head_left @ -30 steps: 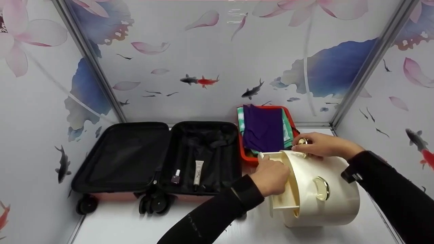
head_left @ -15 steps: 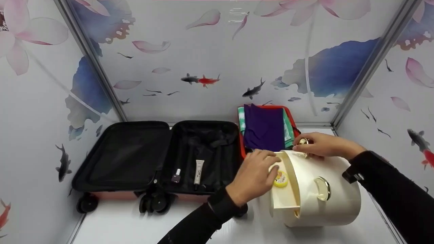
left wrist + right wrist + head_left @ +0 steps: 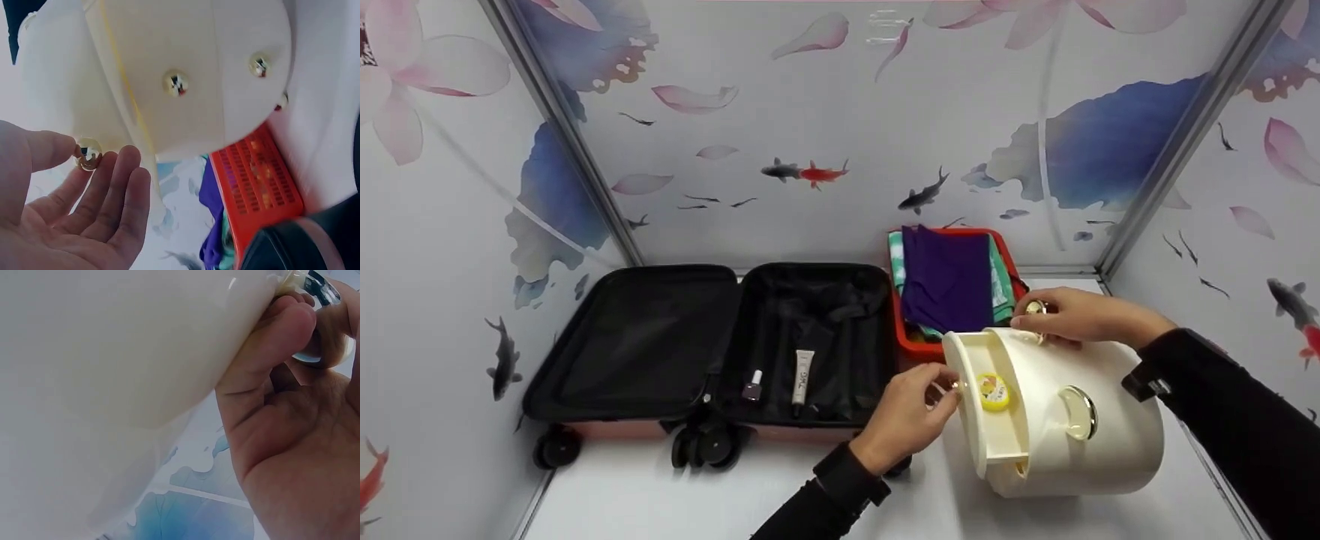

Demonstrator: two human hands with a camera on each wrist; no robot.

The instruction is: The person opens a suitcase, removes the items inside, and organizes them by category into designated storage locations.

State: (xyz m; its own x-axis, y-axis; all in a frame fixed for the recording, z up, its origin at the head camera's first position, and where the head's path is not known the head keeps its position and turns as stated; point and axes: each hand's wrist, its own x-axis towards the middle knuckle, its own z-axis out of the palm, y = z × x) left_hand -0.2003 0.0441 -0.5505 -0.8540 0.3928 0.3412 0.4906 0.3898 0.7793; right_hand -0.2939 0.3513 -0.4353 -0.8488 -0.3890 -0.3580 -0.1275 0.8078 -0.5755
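A cream rounded storage box (image 3: 1117, 450) stands at the right with its top drawer (image 3: 997, 442) pulled out. Inside that drawer lies a round yellow container (image 3: 994, 392) with a printed lid. My left hand (image 3: 911, 412) pinches the drawer's gold knob (image 3: 88, 153) between thumb and index finger, the other fingers extended in the left wrist view. On the box's far side, my right hand (image 3: 1087, 319) grips a shiny gold-rimmed handle (image 3: 1037, 309), its fingers curled at it in the right wrist view. Another gold-edged handle (image 3: 1078, 412) faces up on the near side.
An open black-lined suitcase (image 3: 637, 337) lies at the left, holding a small nail polish bottle (image 3: 752, 386) and a pale tube (image 3: 803, 379). Behind the box sits a red basket (image 3: 911, 346) with folded purple cloth (image 3: 949, 277). Printed wall panels (image 3: 712, 240) enclose the table.
My left hand has come out of the drawer, moved left and taken hold of its knob. The yellow container has come into view in the drawer. My right hand stays on its handle.
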